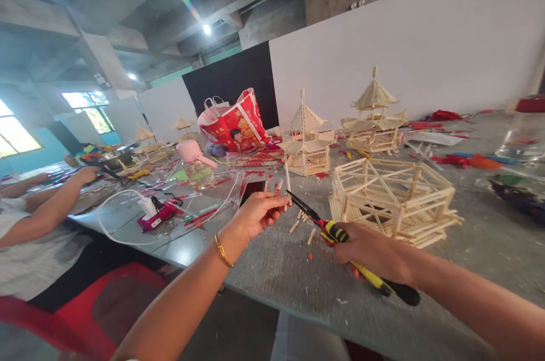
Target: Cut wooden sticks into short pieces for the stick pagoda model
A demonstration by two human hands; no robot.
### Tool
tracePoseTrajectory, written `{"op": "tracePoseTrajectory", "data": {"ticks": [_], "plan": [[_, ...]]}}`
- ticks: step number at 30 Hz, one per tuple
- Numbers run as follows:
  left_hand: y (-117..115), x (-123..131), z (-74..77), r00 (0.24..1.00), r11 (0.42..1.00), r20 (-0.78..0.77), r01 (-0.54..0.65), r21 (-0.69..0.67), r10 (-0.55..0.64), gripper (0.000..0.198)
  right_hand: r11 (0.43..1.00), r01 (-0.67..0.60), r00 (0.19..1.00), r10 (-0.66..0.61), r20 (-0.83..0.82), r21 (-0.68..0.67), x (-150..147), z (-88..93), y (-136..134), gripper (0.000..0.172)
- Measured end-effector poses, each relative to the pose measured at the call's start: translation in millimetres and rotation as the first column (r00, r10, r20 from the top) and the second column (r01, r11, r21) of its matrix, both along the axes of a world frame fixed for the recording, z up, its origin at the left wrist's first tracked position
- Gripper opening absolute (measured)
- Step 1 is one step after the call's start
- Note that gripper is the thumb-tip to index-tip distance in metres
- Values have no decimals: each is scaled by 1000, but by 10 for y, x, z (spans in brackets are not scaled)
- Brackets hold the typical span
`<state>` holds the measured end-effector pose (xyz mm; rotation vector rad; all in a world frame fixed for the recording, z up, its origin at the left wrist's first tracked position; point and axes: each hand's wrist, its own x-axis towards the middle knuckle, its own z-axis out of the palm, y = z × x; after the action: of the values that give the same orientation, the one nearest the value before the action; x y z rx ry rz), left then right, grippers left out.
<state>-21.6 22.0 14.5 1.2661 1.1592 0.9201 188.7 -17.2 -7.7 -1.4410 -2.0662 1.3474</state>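
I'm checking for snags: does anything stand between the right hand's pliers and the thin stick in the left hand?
Nothing visible does. The pliers in the right hand have their tips by the lower end of the thin stick, close to where the left hand pinches it; contact can't be made out.

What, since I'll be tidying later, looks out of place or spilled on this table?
Mostly litter: short sticks lie loose between the left hand and the pliers, unlike those built into the frame nearby. A red scrap sits nearer the edge of the table. I see no clear spill.
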Motion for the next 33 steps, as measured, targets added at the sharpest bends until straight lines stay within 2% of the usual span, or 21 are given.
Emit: {"op": "tracePoseTrajectory", "data": {"ticks": [5,9,11,13,17,19,23,27,29,31,33], "plan": [[-51,24,21,1000,999,-21,-17,35,18,17,996,-10,998,5,61,86,-1,6,-36,10],[-93,8,21,968,982,-215,-90,166,125,18,990,-24,998,14,68,140,50,89,-42,8],[-89,-17,-12,915,968,-357,-112,226,190,20,979,10,997,-25,71,202,86,141,-45,6],[-66,-38,-75,834,970,-523,-54,238,175,21,978,50,999,-53,8,204,120,174,-50,8],[-31,-16,-206,588,967,-801,119,224,113,19,995,67,973,-49,-225,71,162,196,-71,17],[-53,49,-220,527,945,-832,150,289,171,17,996,81,954,-66,-292,42,168,215,-81,21],[-132,289,-188,467,883,-836,208,420,287,19,992,125,930,-108,-352,25,163,273,-89,21],[-100,519,-255,355,886,-916,343,312,185,18,989,146,908,-128,-398,13,157,268,-76,21],[-56,558,-308,306,873,-935,388,295,180,17,991,129,907,-108,-406,25,164,243,-66,23],[-37,534,-331,328,870,-926,381,313,189,15,992,113,918,-84,-388,52,174,228,-58,24],[-64,455,-309,431,883,-884,324,339,181,14,988,108,938,-67,-341,105,179,231,-55,22]]}}
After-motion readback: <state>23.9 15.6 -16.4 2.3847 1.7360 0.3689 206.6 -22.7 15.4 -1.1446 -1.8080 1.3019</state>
